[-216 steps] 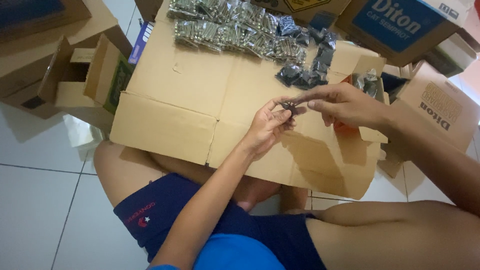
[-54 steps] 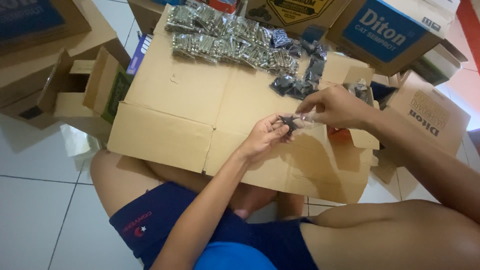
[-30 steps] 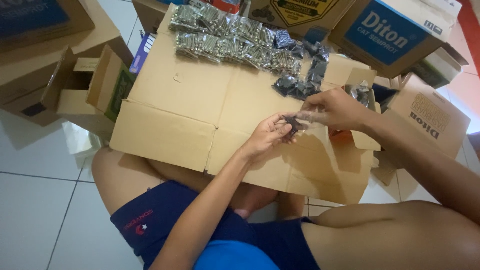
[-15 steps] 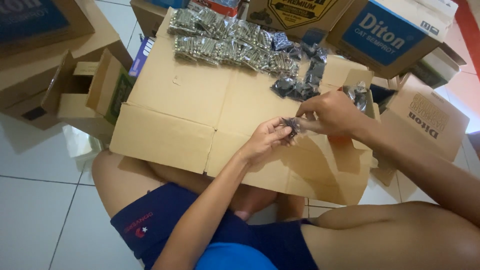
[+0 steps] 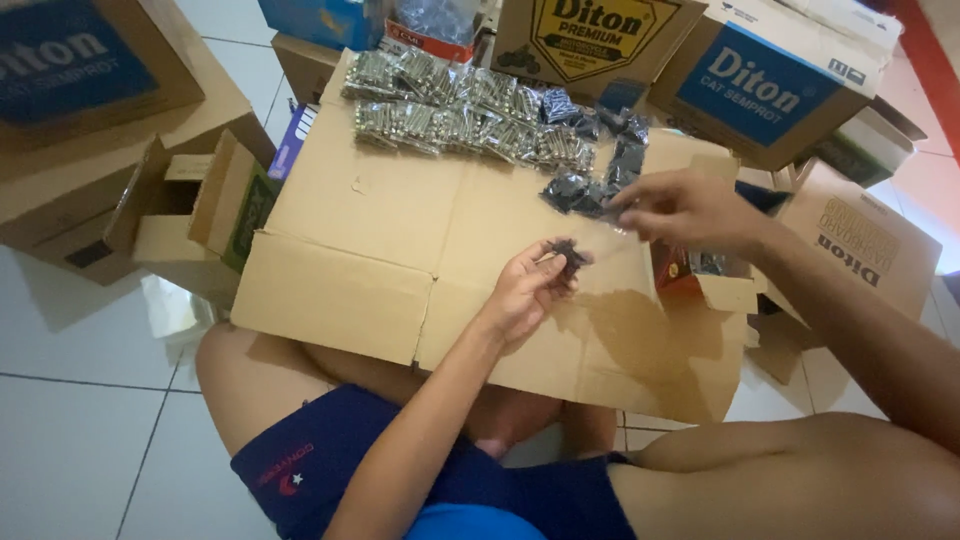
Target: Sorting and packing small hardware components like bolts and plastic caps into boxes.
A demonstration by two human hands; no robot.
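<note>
left hand [image 5: 525, 292] pinches dark screws [image 5: 568, 254]; right hand [image 5: 680, 208], fingers loosely curled, perhaps touches dark packets [image 5: 585, 192].

The person wears dark navy shorts [image 5: 420, 470] with a small red and white emblem printed on the leg nearest the flattened cardboard sheet [image 5: 400, 230], and a bright blue top [image 5: 470, 522] whose edge shows just below the shorts, farther from that sheet. Both forearms are bare, with no sleeves, watch or bands, and the legs are bare from the shorts' hem down. The left hand [image 5: 525, 290] and right hand [image 5: 680, 208], over the sheet, wear no gloves or rings.
</note>
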